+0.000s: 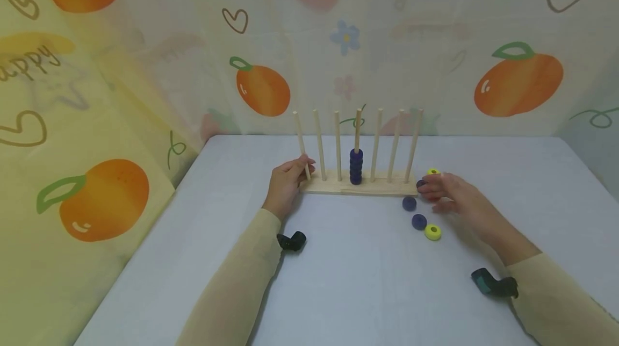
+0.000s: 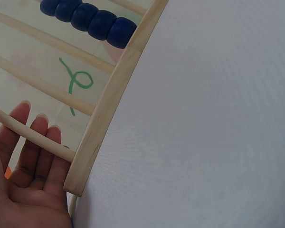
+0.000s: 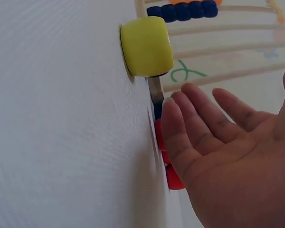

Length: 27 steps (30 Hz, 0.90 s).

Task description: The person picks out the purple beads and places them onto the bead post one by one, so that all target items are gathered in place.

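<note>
A wooden rack (image 1: 377, 189) with several upright pegs stands toward the back of the table. Its middle peg carries a stack of dark blue beads (image 1: 355, 166). My left hand (image 1: 284, 187) holds the leftmost peg (image 2: 40, 138) near the base, fingers behind it. Past the rack's right end, my right hand (image 1: 461, 198) hovers palm inward with its fingers extended and nothing in them. Around it lie loose blue beads (image 1: 419, 222) and yellow beads (image 1: 432, 232). In the right wrist view, red beads (image 3: 175, 178) show partly behind the fingers; the hand hides them in the head view.
A white cloth (image 1: 358, 276) covers the table. Behind it hangs a patterned curtain (image 1: 411, 77) with orange fruit and hearts. Dark wrist-worn cameras stick out from the left sleeve (image 1: 237, 276) and the right sleeve (image 1: 556, 292).
</note>
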Tool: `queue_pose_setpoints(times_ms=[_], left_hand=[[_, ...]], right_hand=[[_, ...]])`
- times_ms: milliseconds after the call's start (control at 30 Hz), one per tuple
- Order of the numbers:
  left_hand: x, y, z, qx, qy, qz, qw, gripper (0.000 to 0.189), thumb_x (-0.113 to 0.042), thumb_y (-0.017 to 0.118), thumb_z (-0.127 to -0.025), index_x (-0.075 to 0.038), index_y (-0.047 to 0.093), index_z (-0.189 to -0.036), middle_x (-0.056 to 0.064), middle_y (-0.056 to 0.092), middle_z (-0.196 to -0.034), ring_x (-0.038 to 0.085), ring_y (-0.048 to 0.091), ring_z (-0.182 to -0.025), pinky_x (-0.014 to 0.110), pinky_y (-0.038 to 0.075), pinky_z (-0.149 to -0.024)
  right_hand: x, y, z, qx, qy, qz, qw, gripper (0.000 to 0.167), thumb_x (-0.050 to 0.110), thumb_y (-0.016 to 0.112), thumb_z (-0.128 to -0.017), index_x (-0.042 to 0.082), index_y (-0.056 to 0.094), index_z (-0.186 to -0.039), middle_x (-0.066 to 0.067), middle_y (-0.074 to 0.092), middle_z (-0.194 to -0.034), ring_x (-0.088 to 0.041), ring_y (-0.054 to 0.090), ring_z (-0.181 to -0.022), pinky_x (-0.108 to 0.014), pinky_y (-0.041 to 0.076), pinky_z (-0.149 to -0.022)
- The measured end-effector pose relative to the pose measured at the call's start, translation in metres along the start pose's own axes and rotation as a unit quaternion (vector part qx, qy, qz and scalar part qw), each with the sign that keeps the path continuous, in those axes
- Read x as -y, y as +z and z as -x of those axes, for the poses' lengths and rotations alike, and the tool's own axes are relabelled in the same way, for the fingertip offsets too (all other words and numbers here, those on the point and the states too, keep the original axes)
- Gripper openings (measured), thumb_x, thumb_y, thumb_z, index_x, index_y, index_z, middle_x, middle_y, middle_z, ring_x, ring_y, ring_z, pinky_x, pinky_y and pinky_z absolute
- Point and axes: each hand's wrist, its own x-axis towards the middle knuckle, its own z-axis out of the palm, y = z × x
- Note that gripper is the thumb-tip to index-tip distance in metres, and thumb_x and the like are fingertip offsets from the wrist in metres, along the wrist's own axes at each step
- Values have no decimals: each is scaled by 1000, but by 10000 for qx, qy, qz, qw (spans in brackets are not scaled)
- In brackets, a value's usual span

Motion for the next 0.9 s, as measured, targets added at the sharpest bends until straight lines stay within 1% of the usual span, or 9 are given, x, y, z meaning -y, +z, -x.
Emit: queue_pose_setpoints(times_ms=[100,167,300,367,467,567,733,800,900], left_hand=[[1,-1,0,2,-19,-7,10000,49,-39,68,-111,8,77,-122,15,74,-109,28,71,-110,33,56,-98],[1,-1,0,9,-35,-20,10000,50,-40,68,-111,8,77,-122,15,74,-110,27,71,-110,33,55,-98],[1,-1,0,22,-30,-6,10000,49,-38,67,-111,8,76,-123,15,74,-109,28,70,-110,34,55,-99],[1,-1,-1,28,-22,-1,10000,48,-37,67,-112,9,76,-123,15,74,-109,28,70,-110,34,55,-99],[1,0,-1,30,-17,25,10000,47,-35,67,-112,10,75,-124,16,74,-109,29,70,-110,35,54,-98],[0,0,-1,35,-10,17,10000,50,-37,68,-111,11,75,-123,18,74,-109,30,70,-110,38,54,-100],[-1,0,-1,34,1,-77,10000,51,-39,68,-111,9,76,-123,19,74,-111,30,71,-111,42,53,-103],[-1,0,0,28,-4,-92,10000,51,-41,68,-110,8,76,-123,18,74,-111,30,71,-111,41,53,-102],[-1,0,-1,26,-3,-71,10000,54,-44,69,-109,8,76,-123,16,74,-110,29,71,-110,37,54,-99]], right_hand=[[-2,1,0,-35,6,1,10000,60,42,28,-122,-3,51,-154,-22,65,-141,-40,61,-124,-21,56,-92],[-2,1,1,-102,66,71,9999,59,42,29,-122,-3,50,-154,-23,63,-144,-40,59,-128,-18,54,-92],[-4,1,2,-209,229,164,9994,60,42,30,-122,-4,47,-156,-27,54,-154,-44,51,-139,-12,49,-92],[-5,1,2,-240,275,174,9992,60,41,31,-122,-5,46,-157,-28,50,-157,-46,48,-141,-12,48,-93],[-6,1,1,-265,263,136,9992,59,39,32,-122,-5,46,-157,-28,48,-158,-46,47,-141,-13,50,-91],[-5,2,0,-273,232,159,9992,57,38,34,-122,-5,46,-158,-28,50,-156,-46,49,-137,-17,52,-88],[-2,7,-1,-125,431,406,9982,59,42,33,-121,0,41,-163,-28,52,-155,-43,57,-134,-27,55,-88],[-3,8,-2,-65,491,459,9977,61,43,32,-121,1,40,-164,-28,52,-155,-43,59,-133,-30,56,-88],[-5,7,-2,-34,506,433,9978,60,43,32,-121,0,41,-162,-28,49,-157,-42,59,-133,-30,56,-89]])
